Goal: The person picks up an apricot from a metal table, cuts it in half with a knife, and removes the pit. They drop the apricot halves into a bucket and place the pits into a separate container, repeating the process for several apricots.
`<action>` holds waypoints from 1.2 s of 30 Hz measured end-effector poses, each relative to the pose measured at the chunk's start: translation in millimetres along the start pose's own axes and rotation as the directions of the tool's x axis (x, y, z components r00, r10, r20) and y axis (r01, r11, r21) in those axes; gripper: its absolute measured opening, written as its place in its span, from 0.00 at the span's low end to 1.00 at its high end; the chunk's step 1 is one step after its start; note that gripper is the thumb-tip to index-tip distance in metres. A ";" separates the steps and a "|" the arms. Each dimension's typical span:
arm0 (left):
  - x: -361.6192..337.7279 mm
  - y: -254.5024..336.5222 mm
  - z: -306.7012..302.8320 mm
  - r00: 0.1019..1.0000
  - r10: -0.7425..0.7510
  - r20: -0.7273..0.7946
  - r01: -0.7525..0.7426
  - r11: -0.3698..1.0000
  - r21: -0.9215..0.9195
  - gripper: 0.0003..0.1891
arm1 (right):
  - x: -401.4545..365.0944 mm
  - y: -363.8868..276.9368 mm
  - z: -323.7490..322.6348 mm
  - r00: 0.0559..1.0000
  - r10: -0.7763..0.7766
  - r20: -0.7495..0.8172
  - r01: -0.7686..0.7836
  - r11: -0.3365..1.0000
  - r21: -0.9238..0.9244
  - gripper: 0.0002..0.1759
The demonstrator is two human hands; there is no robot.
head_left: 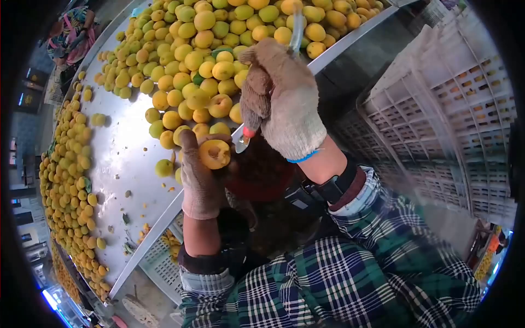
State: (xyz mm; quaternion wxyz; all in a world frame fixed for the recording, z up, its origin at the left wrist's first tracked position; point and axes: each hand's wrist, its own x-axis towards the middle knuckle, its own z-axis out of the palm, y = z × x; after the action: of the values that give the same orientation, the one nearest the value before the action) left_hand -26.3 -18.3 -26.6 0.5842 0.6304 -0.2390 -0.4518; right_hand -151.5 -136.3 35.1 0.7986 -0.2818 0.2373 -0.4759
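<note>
Left hand (198, 183): fingers curled around cut fruit (214, 154), at table (123, 164) edge. Right hand (287, 101): fingers closed on spoon (241, 144), tip near same edge, just beside fruit. Risk: spoon may slip on soft flesh, poke left fingers; loose hold may drop fruit off table.

Brown-and-white gloved right hand (287, 95) hides the grip of a silver spoon-tipped metal tool (241, 144); dark red tub (260, 188) too dim inside to tell

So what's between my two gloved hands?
In the head view: the cut fruit in your left hand, the metal tip of the tool in your right hand, a few whole fruits and the table's edge.
</note>
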 end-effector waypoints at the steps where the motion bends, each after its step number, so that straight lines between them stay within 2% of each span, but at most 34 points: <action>1: -6.7 10.3 9.9 0.992 -0.114 0.048 0.119 0.986 -0.117 0.34 | -1.0 -1.6 0.7 1.000 -0.014 -0.015 0.015 1.000 0.026 0.15; 2: -13.2 17.9 23.7 0.995 -0.100 0.028 0.102 0.988 -0.114 0.33 | -2.3 -2.0 1.1 0.999 -0.028 -0.030 0.030 0.998 0.052 0.15; 5: -14.8 16.1 23.4 0.950 -0.238 0.203 0.269 0.953 -0.139 0.31 | -8.7 -1.4 2.1 0.997 -0.075 -0.016 0.076 0.997 0.033 0.15; 6: -17.4 19.9 26.7 0.931 -0.313 0.188 0.347 0.918 -0.192 0.35 | -10.2 -0.1 2.3 0.995 -0.098 -0.001 0.098 0.995 0.007 0.16; 7: -19.1 19.7 29.2 0.950 -0.257 0.176 0.287 0.941 -0.177 0.34 | -11.6 0.9 2.1 0.993 -0.121 0.016 0.121 0.992 -0.018 0.16; 10: -24.9 15.5 34.6 0.988 -0.114 0.106 0.128 0.984 -0.127 0.34 | -14.5 7.3 -6.0 0.937 -0.325 0.131 0.349 0.902 -0.254 0.16; 12: -24.7 7.9 36.2 0.999 0.000 0.051 0.001 1.000 -0.019 0.33 | -18.6 9.1 -5.8 0.907 -0.372 0.198 0.416 0.867 -0.275 0.14; 13: -23.8 3.9 35.6 0.995 0.086 0.043 -0.088 0.994 0.069 0.31 | -23.0 8.3 -1.8 0.912 -0.352 0.211 0.394 0.894 -0.211 0.13; 15: -16.6 -7.4 24.6 0.928 0.334 0.168 -0.372 0.861 0.347 0.27 | -26.8 11.1 -1.5 0.875 -0.388 0.289 0.455 0.863 -0.219 0.10; 17: -10.6 -14.3 14.9 0.790 0.502 0.352 -0.610 0.578 0.542 0.30 | -27.7 16.7 -5.4 0.799 -0.450 0.399 0.572 0.773 -0.274 0.11; 19: -9.7 -19.9 11.1 0.727 0.516 0.453 -0.670 0.391 0.631 0.37 | -28.8 19.5 -6.7 0.734 -0.482 0.478 0.640 0.727 -0.251 0.12; 20: -10.0 -19.5 11.5 0.752 0.483 0.448 -0.642 0.384 0.663 0.39 | -28.2 22.2 -6.7 0.776 -0.446 0.446 0.560 0.813 -0.160 0.12; 21: -11.0 -18.6 11.9 0.776 0.451 0.442 -0.614 0.376 0.694 0.43 | -27.6 23.0 -6.7 0.797 -0.444 0.410 0.547 0.818 -0.179 0.12; 23: -13.9 -17.9 14.1 0.805 0.444 0.393 -0.583 0.474 0.660 0.37 | -26.7 24.5 -6.7 0.835 -0.436 0.336 0.518 0.828 -0.212 0.11; 25: -15.9 -17.0 17.4 0.831 0.434 0.348 -0.554 0.582 0.595 0.32 | -23.0 20.5 -5.1 0.904 -0.322 0.280 0.373 0.915 -0.153 0.11; 29: -15.3 -18.7 17.7 0.821 0.450 0.352 -0.570 0.608 0.552 0.24 | -17.7 12.0 -5.9 0.981 -0.056 0.187 0.059 0.998 -0.011 0.22; 32: -13.8 -19.8 17.7 0.822 0.447 0.353 -0.569 0.629 0.529 0.23 | -16.8 12.8 -13.8 0.961 -0.065 0.270 0.084 0.995 -0.058 0.14; 36: -25.6 -4.8 28.5 0.893 0.339 0.296 -0.438 0.806 0.398 0.21 | -16.9 14.8 -20.0 0.944 -0.043 0.327 0.069 0.995 -0.070 0.12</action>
State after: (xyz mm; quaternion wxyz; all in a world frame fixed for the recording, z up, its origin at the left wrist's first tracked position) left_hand -63.8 -10.9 -21.1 0.4721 0.6349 -0.5227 -0.3175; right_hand -162.6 -119.9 12.3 0.8009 -0.3948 0.1134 -0.4356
